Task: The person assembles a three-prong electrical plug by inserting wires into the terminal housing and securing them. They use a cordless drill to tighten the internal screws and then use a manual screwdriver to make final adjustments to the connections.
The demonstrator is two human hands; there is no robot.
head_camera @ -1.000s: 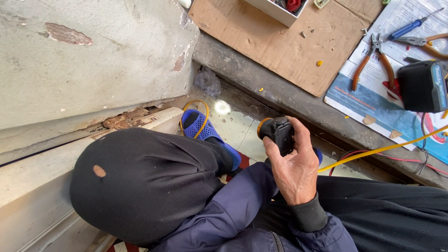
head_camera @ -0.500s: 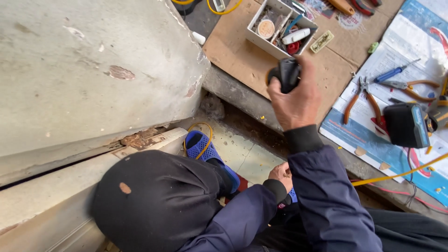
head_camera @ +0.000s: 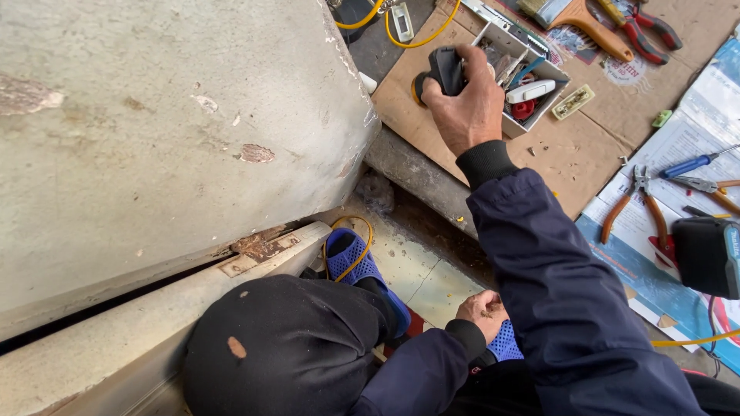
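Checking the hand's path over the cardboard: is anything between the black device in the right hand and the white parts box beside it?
Nothing visible does. The right hand holds the black device above the cardboard sheet, right at the edge of the white parts box, whose top is open.

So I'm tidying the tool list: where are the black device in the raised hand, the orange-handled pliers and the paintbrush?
black device (head_camera: 445,71), head view, its dark body.
orange-handled pliers (head_camera: 639,209), head view, near the pivot.
paintbrush (head_camera: 584,21), head view, wooden handle.
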